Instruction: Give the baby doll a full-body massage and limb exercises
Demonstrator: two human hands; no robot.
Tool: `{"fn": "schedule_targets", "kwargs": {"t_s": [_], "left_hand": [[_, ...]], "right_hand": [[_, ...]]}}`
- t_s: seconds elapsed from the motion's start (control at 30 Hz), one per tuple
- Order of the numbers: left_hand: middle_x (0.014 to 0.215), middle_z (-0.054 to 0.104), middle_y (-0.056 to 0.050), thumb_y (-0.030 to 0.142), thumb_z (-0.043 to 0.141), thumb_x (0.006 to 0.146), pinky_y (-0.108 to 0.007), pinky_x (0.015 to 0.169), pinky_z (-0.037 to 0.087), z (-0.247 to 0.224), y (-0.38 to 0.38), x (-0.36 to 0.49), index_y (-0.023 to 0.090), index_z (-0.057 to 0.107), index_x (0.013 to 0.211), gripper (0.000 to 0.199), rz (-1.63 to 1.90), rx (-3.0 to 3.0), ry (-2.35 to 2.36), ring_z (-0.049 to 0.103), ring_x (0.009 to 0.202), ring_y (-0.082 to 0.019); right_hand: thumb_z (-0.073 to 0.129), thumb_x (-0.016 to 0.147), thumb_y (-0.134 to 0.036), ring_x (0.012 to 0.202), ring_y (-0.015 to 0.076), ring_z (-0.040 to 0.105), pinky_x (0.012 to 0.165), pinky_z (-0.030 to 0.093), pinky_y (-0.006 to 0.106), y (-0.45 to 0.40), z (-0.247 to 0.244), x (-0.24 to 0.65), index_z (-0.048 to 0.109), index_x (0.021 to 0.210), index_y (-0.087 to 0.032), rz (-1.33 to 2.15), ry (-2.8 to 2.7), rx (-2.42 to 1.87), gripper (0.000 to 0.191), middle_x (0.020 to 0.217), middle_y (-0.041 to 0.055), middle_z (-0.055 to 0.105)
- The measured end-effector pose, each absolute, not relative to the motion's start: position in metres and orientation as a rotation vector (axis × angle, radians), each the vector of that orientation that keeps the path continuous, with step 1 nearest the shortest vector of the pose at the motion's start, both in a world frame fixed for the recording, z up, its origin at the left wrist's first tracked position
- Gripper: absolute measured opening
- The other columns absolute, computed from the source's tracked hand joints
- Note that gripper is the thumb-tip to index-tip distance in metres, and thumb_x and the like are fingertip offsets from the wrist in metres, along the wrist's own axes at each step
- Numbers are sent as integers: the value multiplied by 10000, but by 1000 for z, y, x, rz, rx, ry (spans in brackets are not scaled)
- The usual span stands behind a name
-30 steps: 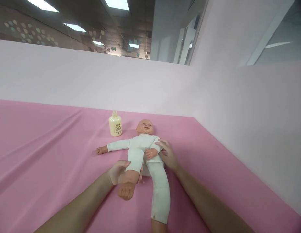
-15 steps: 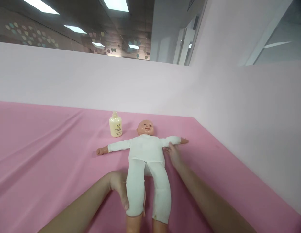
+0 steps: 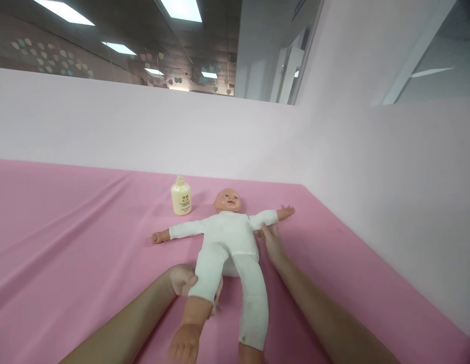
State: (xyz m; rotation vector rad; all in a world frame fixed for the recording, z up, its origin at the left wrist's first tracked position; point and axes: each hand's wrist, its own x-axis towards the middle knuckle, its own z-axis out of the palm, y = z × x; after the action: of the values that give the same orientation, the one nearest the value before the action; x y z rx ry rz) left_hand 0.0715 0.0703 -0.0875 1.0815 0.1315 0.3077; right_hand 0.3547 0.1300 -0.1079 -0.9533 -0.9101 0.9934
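Note:
A baby doll (image 3: 231, 232) in a white suit lies on its back with both arms spread out sideways. My left hand (image 3: 185, 280) is closed around the leg on the left from below; its fingertips show on the inner side. That leg is raised and bent outward, its bare foot toward me. On the right, my right hand (image 3: 273, 245) holds the doll's sleeve near the armpit, its fingers partly hidden under the arm. The other leg (image 3: 253, 303) lies straight on the pink cover, its foot cut off by the lower picture edge.
A pale yellow bottle (image 3: 181, 196) stands left of the doll's head. Pink cloth (image 3: 87, 222) with some creases covers the surface. White walls (image 3: 144, 131) rise behind and at the right, with a window (image 3: 144, 45) above the back one.
The leg in my left hand has lifted and swung left, so its foot now shows. The doll's hand on the right has tipped upward. The bottle has stayed put.

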Motion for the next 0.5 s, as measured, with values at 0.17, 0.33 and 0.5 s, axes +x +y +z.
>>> {"fn": "schedule_targets", "kwargs": {"t_s": [0.17, 0.33, 0.5], "left_hand": [[776, 693, -88, 586, 622, 778, -442, 897, 498, -93, 76, 73, 101, 691, 978, 529, 426, 874, 70, 600, 680, -192], [904, 732, -143, 509, 688, 739, -458, 900, 508, -96, 76, 72, 70, 695, 1071, 551, 307, 944, 87, 677, 792, -266], [985, 742, -142, 429, 868, 621, -484, 899, 540, -94, 75, 69, 92, 729, 1112, 611, -123, 1213, 64, 700, 1008, -380]], "right_hand": [[723, 788, -358, 1270, 255, 567, 985, 530, 390, 117, -101, 349, 722, 1118, -306, 837, -1435, -988, 334, 1321, 43, 630], [774, 728, -355, 1148, 241, 638, 909, 553, 371, 127, -108, 354, 688, 1167, -304, 917, -1357, -992, 450, 1311, 40, 640], [801, 725, -464, 750, 176, 674, 776, 565, 352, 142, -119, 359, 590, 1191, -271, 1059, -944, -980, 547, 1011, 8, 730]]}}
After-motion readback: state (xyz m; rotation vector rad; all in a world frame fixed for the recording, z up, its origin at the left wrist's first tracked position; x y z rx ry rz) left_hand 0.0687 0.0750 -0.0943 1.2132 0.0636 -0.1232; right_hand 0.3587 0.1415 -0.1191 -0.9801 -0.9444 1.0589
